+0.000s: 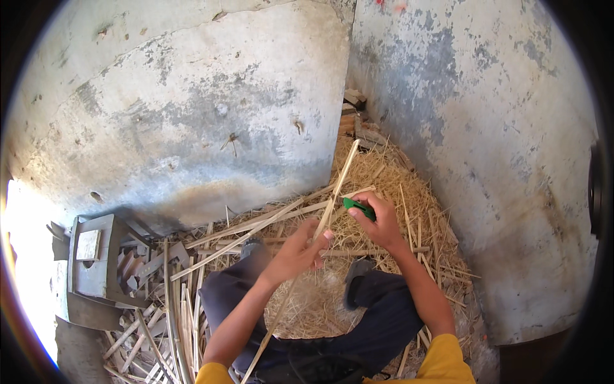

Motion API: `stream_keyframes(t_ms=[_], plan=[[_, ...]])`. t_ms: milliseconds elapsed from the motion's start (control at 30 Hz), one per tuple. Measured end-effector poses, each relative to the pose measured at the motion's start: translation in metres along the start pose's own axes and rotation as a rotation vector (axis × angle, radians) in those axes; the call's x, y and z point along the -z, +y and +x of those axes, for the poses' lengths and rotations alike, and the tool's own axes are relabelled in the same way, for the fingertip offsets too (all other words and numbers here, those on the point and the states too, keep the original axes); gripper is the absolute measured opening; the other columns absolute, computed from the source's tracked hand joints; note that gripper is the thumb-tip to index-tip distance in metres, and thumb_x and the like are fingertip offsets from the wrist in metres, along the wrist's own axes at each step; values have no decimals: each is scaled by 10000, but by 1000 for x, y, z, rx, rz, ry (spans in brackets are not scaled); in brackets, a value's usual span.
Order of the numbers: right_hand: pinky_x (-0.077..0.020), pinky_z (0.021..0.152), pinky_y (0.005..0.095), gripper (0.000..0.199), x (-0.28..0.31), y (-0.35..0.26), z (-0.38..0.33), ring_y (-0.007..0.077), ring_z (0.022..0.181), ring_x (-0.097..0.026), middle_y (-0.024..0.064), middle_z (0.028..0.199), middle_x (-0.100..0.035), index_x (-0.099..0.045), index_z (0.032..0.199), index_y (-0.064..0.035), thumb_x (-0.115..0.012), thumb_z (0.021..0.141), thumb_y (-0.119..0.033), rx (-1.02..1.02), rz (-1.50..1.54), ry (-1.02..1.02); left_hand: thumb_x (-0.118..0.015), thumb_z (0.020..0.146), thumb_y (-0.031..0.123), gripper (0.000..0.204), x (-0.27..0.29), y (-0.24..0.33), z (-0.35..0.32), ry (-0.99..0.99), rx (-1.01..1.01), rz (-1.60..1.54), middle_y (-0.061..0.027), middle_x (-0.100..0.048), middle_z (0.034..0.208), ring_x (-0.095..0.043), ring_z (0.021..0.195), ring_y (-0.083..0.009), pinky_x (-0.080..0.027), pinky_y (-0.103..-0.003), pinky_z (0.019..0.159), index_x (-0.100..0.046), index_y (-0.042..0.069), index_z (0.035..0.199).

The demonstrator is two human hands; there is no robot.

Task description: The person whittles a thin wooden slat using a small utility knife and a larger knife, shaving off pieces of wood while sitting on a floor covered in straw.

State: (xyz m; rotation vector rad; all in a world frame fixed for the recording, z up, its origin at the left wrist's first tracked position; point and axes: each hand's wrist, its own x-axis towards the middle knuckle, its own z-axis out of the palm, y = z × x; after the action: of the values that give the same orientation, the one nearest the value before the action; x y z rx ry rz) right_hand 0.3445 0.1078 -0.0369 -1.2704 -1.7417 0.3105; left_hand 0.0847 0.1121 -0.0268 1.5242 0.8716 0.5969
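A long, pale strip of split bamboo (345, 168) slants from my lap up toward the far corner. My left hand (297, 253) is closed around it near its middle, thumb on the right side. In my right hand (382, 223) is a green-handled utility knife (358, 208), pinched between thumb and fingers. The knife's front end points at the strip and lies close beside it, just above my left hand. Whether the blade touches the strip is too small to tell. Below the left hand, the strip's lower part (274, 323) runs down across my left thigh.
A heap of thin shavings (390, 176) covers the floor ahead and between my legs. Several loose bamboo strips (240, 242) lie at the left and in front. A grey wooden box (96, 256) stands far left. Peeling walls (224, 109) meet at the far corner, closing in both sides.
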Motion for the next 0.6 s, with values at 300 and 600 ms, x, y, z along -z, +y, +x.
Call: stream_keyframes(t_ms=[300,600], plan=[[-586,651,344,293,-9,-14,-5,236,776,-786,93,961,-802,-760,1101,-75,-781,991,-345,57,-163,40,-505,1165,333,334,-23,-24,-2,223,-170,277,-169,-612,775,-643,682,-336,-466,-448,634,-519,0,1182],[-580,626,341,299,-16,-8,-1,239,757,-780,90,950,-803,-786,1068,-91,-787,978,-376,147,-277,75,-553,1135,228,246,-23,-33,-6,345,-384,493,-270,-636,754,-637,729,-510,-454,-576,611,-500,-10,1106]])
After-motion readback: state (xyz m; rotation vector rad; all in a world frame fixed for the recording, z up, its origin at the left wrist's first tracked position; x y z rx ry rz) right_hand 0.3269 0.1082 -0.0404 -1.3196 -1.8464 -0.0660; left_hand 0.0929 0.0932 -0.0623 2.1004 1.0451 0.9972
